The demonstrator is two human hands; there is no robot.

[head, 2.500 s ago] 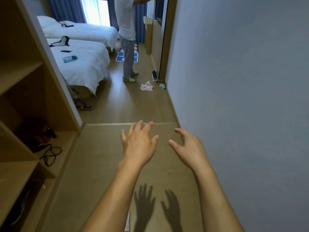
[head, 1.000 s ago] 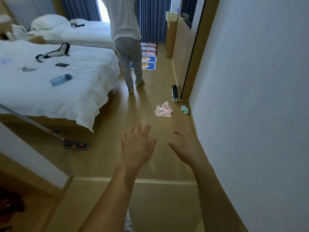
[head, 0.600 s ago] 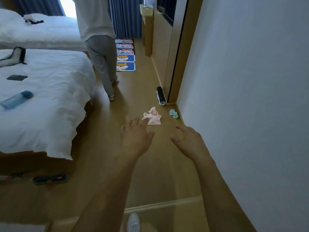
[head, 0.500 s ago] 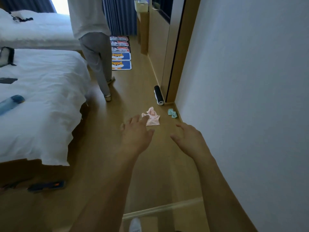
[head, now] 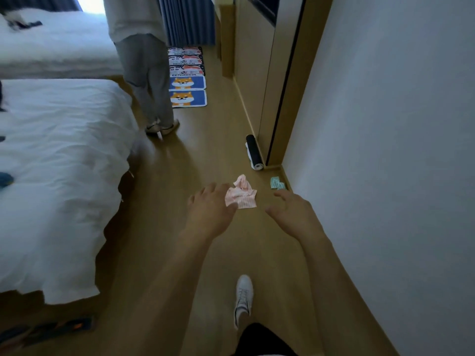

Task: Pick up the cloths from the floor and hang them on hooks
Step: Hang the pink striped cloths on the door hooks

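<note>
A crumpled pink striped cloth point(head: 243, 192) lies on the wooden floor ahead of me. A smaller teal cloth point(head: 277, 183) lies to its right, close to the wall's base. My left hand point(head: 209, 210) is stretched forward, fingers relaxed and empty, its fingertips overlapping the pink cloth's left edge in the view. My right hand point(head: 293, 214) reaches forward beside it, also empty, with fingers loosely spread, below the teal cloth. No hooks are in view.
A white bed point(head: 56, 170) fills the left side. Another person point(head: 144, 73) stands further down the aisle. A black rolled mat point(head: 254, 152) lies by the wooden door frame point(head: 288, 98). Patterned floor mats point(head: 187, 86) lie beyond. The white wall point(head: 385, 150) runs along my right.
I have walked forward from the hallway into the room. The cloths are much closer now and my white shoe has come into view. Both hands stay outstretched and empty.
</note>
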